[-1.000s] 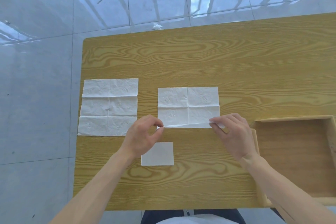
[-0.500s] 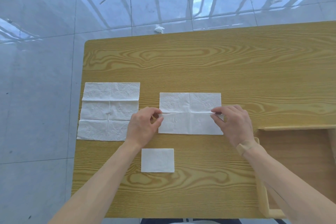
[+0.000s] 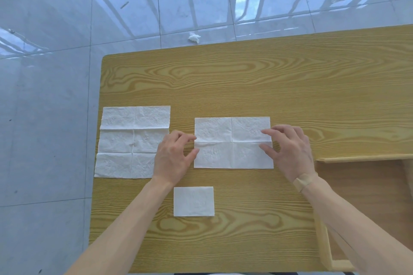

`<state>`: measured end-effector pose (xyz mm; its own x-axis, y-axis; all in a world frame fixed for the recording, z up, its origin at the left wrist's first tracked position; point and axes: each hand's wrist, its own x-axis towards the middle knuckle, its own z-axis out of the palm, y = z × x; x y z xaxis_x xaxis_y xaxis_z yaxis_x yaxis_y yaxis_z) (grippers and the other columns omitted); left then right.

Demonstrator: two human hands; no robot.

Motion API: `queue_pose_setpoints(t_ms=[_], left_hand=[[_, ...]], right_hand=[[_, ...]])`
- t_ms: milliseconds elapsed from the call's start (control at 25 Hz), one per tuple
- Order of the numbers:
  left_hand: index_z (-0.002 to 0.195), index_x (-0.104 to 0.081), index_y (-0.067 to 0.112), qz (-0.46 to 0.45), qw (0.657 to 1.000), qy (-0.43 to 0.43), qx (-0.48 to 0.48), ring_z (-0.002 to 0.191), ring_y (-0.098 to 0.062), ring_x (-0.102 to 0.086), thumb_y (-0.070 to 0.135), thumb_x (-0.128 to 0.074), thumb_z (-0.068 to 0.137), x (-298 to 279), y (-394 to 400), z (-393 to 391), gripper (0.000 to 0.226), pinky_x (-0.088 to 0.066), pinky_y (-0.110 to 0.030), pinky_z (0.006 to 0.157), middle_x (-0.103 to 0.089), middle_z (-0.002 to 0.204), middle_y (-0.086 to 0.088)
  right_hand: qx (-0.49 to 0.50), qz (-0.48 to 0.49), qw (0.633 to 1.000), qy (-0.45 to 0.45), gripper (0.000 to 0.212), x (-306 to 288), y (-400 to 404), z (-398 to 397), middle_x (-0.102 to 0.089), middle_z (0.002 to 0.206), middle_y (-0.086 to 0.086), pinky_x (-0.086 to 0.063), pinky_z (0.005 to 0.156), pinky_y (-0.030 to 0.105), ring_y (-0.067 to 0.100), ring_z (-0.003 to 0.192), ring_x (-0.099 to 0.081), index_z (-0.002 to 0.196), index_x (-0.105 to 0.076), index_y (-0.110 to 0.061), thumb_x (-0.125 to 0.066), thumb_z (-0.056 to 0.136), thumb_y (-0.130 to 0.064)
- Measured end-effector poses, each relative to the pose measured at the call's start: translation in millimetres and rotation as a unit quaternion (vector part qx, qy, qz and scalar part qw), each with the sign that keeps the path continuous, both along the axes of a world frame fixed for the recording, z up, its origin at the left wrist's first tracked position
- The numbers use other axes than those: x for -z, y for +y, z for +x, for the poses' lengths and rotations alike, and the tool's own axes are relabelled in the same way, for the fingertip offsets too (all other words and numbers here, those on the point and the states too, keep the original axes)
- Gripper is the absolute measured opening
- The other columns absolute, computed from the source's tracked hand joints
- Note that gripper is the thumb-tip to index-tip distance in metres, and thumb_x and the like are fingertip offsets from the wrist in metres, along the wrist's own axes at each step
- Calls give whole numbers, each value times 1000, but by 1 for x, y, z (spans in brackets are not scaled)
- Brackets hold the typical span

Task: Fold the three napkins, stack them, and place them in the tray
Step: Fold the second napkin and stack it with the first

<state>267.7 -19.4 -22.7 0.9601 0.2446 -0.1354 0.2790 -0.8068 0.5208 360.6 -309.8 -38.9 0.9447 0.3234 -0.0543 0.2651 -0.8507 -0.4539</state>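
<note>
Two hands (image 3: 173,155) (image 3: 290,149) flanking middle napkin (image 3: 232,143), fingers curled

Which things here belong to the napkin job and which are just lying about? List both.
Job:
- unfolded napkin
- half-folded napkin, between both hands
- folded napkin
- wooden tray
- left hand
- right hand

Lying about:
- crumpled white scrap on the floor beyond the table

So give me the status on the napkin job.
Done: one small folded napkin lies near the table's front edge. In hand: the left hand and right hand work the middle napkin, partly folded. Left: the unfolded napkin, stacking, and the tray.
</note>
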Motion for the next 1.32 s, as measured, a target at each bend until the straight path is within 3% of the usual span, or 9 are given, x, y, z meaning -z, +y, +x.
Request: queue_pose_setpoints(t_ms=[160,360,720,920,1120,1320], left_hand=[[113,-71,19,33,998,4,55,102,-23,-58,27,-79,81,1,-1,9,33,-45,-40,87,-64,105,-1],[99,-73,22,56,994,10,89,95,-20,-56,27,-77,82,3,1,17,18,-41,-36,84,-63,96,4],[86,-69,24,30,995,35,89,87,-16,-53,23,-69,88,0,0,26,2,-44,-38,81,-60,89,8],[85,-70,20,16,997,-2,80,87,-19,-57,16,-71,87,-9,2,28,4,-44,-36,80,-62,90,6],[84,-70,19,35,993,-87,78,85,-18,-57,13,-74,84,-29,12,35,7,-46,-39,80,-63,88,5],[86,-70,18,89,977,-178,74,89,-19,-56,14,-73,84,-35,18,38,5,-44,-34,79,-64,91,3]], right_hand=[[-53,-25,998,9,31,-4,0,3,-66,114,-1,-39,87,44,28,113,-50,109,-75,-26,-80,79,-33],[-39,-26,999,27,19,-6,3,3,-66,110,-2,-39,86,43,27,110,-50,99,-76,-26,-79,81,-31],[-36,-11,997,70,6,-10,6,8,-62,97,-11,-34,85,35,20,108,-48,85,-71,-29,-76,83,-30],[-57,5,994,95,7,-21,6,14,-63,89,-14,-40,85,39,18,102,-50,83,-68,-29,-74,84,-29],[-74,46,996,17,11,-42,7,25,-62,82,-17,-44,80,42,17,90,-53,81,-68,-27,-77,81,-22],[-101,55,986,-119,5,-48,12,32,-65,83,-12,-37,76,33,17,90,-53,82,-67,-25,-72,85,-24]])
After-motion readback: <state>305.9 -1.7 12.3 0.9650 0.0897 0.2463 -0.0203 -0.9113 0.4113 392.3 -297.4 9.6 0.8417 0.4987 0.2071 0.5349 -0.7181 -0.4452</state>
